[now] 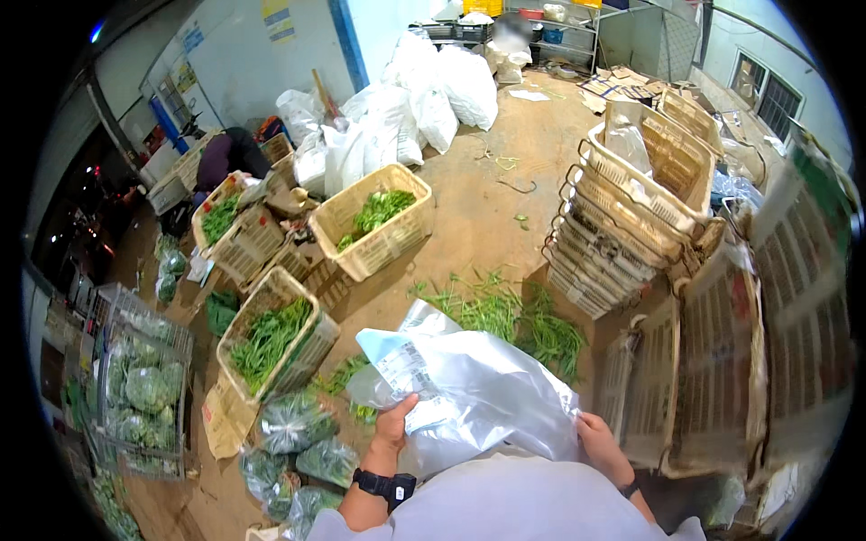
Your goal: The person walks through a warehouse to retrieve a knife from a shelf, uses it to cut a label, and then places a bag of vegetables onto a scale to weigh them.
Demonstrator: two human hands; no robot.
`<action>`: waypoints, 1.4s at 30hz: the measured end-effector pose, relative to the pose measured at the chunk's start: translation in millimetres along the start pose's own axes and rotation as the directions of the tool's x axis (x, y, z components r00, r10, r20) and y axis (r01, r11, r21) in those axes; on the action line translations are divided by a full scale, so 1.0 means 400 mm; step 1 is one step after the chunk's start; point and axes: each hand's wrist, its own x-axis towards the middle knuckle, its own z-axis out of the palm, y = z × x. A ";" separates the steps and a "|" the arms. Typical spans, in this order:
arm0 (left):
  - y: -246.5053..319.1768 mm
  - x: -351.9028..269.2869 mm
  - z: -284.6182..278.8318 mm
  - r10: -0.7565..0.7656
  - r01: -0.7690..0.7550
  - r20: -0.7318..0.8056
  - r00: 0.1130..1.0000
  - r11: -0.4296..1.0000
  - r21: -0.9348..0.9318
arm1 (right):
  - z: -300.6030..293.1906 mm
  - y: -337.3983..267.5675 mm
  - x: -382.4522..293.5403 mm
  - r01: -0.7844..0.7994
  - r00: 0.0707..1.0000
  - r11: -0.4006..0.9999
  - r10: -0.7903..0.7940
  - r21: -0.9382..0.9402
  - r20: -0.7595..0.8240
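Across my lap lies a large silvery-white plastic bag (pixel 497 389), crumpled and partly opaque. My left hand (pixel 394 422) pinches its left side, together with printed label sheets (pixel 404 368) that bear writing. The bag's right edge is gripped in my right hand (pixel 601 439). Loose leafy greens (pixel 484 311) are spread on the floor just beyond the bag, partly covered by it. Left of my left hand, several clear bags of green vegetables (pixel 298 420) sit on the floor.
Plastic crates of greens (pixel 276 341) stand to the left, another crate (pixel 372 220) ahead. Nested crates (pixel 629 203) rise at the right, with more crates (pixel 717 365) close to my right arm. White sacks (pixel 413 101) are piled behind. One person (pixel 233 159) bends over crates; another (pixel 511 51) is farther back.
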 end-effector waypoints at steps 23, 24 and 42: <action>0.379 1.110 0.444 -0.031 0.028 -0.129 0.991 0.999 -0.024 | -0.100 -0.718 1.065 0.059 0.992 0.972 -0.032 -0.228 0.119; 0.400 1.170 0.480 -0.125 0.124 -0.033 0.992 0.991 -0.052 | -0.103 -0.776 1.074 -0.002 0.998 0.972 0.018 -0.235 0.063; 0.595 2.103 1.117 -0.108 0.101 0.156 0.982 0.994 0.047 | -0.461 -1.343 1.851 0.145 0.979 0.973 -0.167 -0.179 -0.116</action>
